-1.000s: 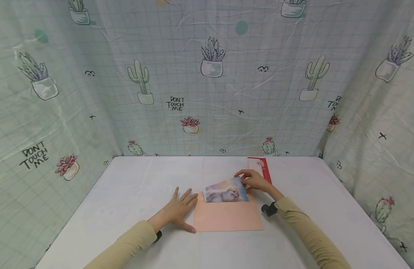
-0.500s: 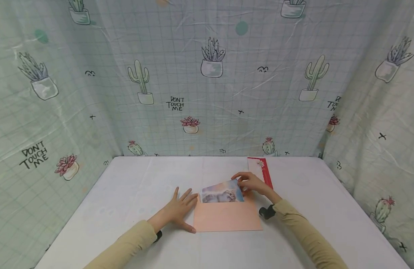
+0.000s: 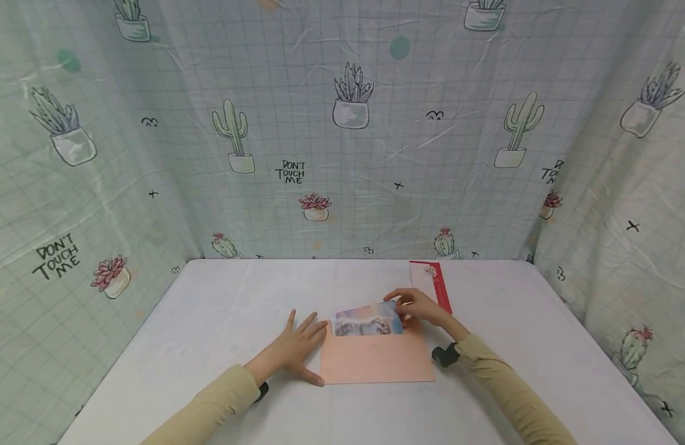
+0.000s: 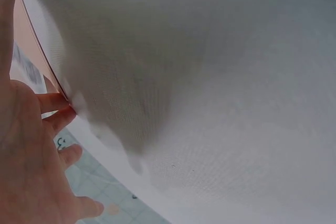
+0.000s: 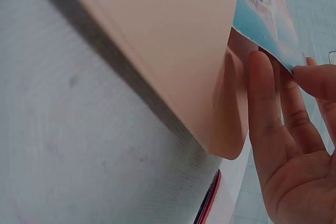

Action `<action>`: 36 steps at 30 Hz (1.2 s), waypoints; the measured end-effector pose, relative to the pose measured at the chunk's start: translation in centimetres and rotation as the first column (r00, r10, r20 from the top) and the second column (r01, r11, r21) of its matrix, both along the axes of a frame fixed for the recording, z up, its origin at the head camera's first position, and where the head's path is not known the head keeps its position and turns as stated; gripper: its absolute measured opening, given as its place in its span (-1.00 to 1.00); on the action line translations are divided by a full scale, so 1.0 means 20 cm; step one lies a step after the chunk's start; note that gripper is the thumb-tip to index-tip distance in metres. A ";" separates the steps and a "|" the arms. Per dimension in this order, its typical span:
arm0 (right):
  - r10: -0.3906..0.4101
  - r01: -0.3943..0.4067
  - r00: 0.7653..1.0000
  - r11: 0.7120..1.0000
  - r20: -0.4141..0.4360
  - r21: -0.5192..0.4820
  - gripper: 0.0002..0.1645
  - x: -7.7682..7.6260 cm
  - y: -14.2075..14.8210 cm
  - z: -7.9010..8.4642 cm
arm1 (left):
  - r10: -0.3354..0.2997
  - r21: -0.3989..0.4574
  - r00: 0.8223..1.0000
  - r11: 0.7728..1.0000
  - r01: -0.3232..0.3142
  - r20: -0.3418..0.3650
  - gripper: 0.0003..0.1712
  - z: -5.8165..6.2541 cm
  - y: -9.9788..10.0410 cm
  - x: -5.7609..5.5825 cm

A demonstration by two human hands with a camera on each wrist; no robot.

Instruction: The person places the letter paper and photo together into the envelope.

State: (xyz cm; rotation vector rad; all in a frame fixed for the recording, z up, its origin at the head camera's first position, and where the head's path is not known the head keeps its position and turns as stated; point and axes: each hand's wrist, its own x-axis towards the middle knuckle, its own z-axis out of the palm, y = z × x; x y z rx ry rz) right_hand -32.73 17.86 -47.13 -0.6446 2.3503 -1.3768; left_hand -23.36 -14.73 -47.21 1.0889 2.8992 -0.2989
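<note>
A peach envelope (image 3: pixel 377 361) lies flat in the middle of the table. Part of a picture card (image 3: pixel 367 319), printed with a furry animal, stands out above the envelope's front panel; its lower part is hidden behind the panel. My right hand (image 3: pixel 420 305) pinches the card's upper right corner, and the right wrist view shows the thumb (image 5: pixel 317 80) against the card's edge. My left hand (image 3: pixel 294 346) rests with spread fingers at the envelope's left edge, thumb near the lower left corner. Fingertips (image 4: pixel 63 113) touch that edge in the left wrist view.
Behind my right hand lies a red and white card (image 3: pixel 431 281) with a flower decoration, partly covered by the hand. The white table (image 3: pixel 237 290) ends at a cactus-print curtain (image 3: pixel 353 185) at the back and sides.
The picture card has moved left and lower into the envelope, with my right hand following it; less of the card shows. My left hand and the envelope stay in place.
</note>
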 end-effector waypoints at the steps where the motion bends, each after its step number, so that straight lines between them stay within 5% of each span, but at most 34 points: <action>1: 0.000 0.000 1.000 1.000 -0.004 0.004 -0.67 0.01 0.00 0.01 | 0.000 -0.003 1.000 1.000 0.000 -0.003 0.22 0.00 0.00 0.00; 9: 0.033 -0.033 0.999 0.999 -0.009 -0.011 -0.65 0.09 -0.01 0.10 | 0.012 -0.026 1.000 1.000 -0.012 -0.008 0.22 0.00 0.01 0.00; 18: 0.047 -0.047 0.999 0.999 -0.005 -0.001 -0.67 0.02 0.04 0.00 | 0.022 -0.014 1.000 1.000 -0.022 0.006 0.21 0.01 0.01 0.01; 36: 0.090 -0.092 0.995 0.994 0.033 0.065 -0.67 0.02 0.05 -0.01 | 0.023 -0.023 1.000 0.999 -0.023 -0.006 0.21 0.01 0.01 0.00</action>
